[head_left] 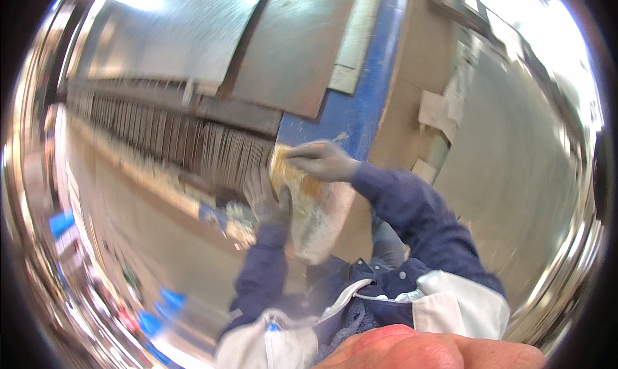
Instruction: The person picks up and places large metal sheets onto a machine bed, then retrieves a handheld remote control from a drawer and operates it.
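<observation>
Both my hands wear grey gloves and work at a yellowish, partly see-through bundle (pixel 312 214) that looks plastic-wrapped; blur hides its exact kind. It lies at the near end of a blue-topped bench (pixel 360 114) and hangs toward my body. My left hand (pixel 265 198) is along its left side, fingers stretched out and thumb apart. Over its far end reaches my right hand (pixel 322 161), fingers extended leftward and seemingly touching the yellow top. I see no object gripped in either hand.
Left of the bench runs a slatted machine bed (pixel 174 127) with thin upright bars. Beyond it lie a large shiny metal sheet (pixel 161 34) and a darker flat panel (pixel 290 53). Cardboard scraps (pixel 438 108) are on the right. Blue objects (pixel 170 301) sit at lower left.
</observation>
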The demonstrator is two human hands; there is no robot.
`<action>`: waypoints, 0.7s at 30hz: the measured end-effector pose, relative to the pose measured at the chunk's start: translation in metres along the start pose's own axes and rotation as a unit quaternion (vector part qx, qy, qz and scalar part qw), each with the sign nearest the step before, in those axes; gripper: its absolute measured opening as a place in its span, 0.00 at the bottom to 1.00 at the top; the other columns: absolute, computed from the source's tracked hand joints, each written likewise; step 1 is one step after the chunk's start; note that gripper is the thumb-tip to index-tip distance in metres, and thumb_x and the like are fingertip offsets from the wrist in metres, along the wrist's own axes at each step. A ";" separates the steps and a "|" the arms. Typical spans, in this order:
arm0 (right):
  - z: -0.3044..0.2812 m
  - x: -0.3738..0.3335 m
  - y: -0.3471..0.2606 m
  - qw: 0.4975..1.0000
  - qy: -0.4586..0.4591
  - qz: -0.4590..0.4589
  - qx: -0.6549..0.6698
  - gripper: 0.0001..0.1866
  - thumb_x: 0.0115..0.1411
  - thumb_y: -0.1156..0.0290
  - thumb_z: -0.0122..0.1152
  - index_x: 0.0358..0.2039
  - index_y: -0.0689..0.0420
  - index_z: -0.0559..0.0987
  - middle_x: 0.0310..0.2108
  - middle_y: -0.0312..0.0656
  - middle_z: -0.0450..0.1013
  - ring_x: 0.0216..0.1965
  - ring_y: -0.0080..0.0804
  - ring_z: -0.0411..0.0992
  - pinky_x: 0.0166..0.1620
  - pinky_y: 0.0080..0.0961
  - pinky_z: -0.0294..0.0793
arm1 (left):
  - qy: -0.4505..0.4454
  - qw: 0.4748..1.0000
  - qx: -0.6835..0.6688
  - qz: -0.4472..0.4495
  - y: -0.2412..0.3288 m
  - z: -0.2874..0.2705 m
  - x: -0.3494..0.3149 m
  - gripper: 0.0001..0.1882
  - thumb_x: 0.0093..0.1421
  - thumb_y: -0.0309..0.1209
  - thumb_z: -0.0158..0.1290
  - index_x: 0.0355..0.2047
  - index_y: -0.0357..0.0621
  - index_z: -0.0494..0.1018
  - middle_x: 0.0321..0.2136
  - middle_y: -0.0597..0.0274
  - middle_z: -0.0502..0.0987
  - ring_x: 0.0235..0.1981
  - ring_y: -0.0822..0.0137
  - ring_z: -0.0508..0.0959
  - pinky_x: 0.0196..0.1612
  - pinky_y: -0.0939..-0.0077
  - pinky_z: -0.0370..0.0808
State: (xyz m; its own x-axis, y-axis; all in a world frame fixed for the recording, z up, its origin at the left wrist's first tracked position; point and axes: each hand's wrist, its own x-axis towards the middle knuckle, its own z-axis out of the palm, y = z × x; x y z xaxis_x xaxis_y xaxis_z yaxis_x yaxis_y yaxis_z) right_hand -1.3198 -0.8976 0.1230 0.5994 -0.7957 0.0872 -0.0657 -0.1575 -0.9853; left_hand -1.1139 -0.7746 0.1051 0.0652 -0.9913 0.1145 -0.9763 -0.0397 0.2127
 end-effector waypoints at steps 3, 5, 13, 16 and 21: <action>-0.051 -0.092 -0.008 0.953 0.107 0.225 0.171 0.19 0.65 0.66 0.57 0.52 0.64 0.78 0.39 0.46 0.80 0.37 0.28 0.78 0.42 0.25 0.78 | -0.009 1.000 -0.021 -0.014 -0.003 0.000 0.002 0.35 0.60 0.43 0.50 0.64 0.35 0.60 0.64 0.41 0.61 0.67 0.41 0.57 0.69 0.48 0.50; -0.081 -0.119 -0.015 0.919 0.161 0.291 0.213 0.20 0.65 0.67 0.56 0.55 0.65 0.75 0.38 0.47 0.80 0.37 0.29 0.79 0.40 0.24 0.79 | -0.013 1.000 -0.015 -0.021 -0.004 -0.002 0.003 0.35 0.60 0.42 0.50 0.63 0.35 0.60 0.64 0.42 0.61 0.67 0.42 0.57 0.69 0.49 0.50; -0.181 -0.096 -0.017 0.905 0.160 0.326 0.223 0.25 0.65 0.67 0.55 0.59 0.67 0.69 0.37 0.48 0.79 0.35 0.33 0.80 0.37 0.26 0.80 | -0.039 0.998 -0.003 -0.051 0.000 -0.008 0.006 0.36 0.58 0.41 0.52 0.64 0.36 0.60 0.65 0.42 0.60 0.68 0.44 0.56 0.69 0.51 0.51; -0.221 -0.056 -0.008 0.913 0.134 0.309 0.231 0.25 0.66 0.67 0.54 0.61 0.64 0.68 0.37 0.49 0.79 0.33 0.36 0.80 0.35 0.28 0.81 | -0.063 0.995 -0.009 -0.073 0.005 -0.014 0.009 0.37 0.57 0.41 0.52 0.64 0.36 0.60 0.65 0.41 0.59 0.68 0.44 0.55 0.69 0.51 0.50; -0.298 0.038 -0.001 0.927 0.102 0.293 0.209 0.26 0.66 0.66 0.55 0.62 0.62 0.67 0.37 0.50 0.79 0.32 0.38 0.80 0.34 0.30 0.82 | -0.168 0.977 0.056 -0.119 0.016 -0.035 0.029 0.36 0.60 0.46 0.51 0.64 0.40 0.61 0.66 0.45 0.59 0.69 0.47 0.53 0.69 0.53 0.50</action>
State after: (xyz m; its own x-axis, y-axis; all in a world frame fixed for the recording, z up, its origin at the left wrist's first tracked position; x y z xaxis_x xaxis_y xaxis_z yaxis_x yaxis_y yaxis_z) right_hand -1.5341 -1.1021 0.1710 0.3929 -0.7731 -0.4979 0.0079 0.5443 -0.8388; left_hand -1.1208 -0.7996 0.1457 0.2399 -0.9369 -0.2543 -0.9594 -0.2687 0.0851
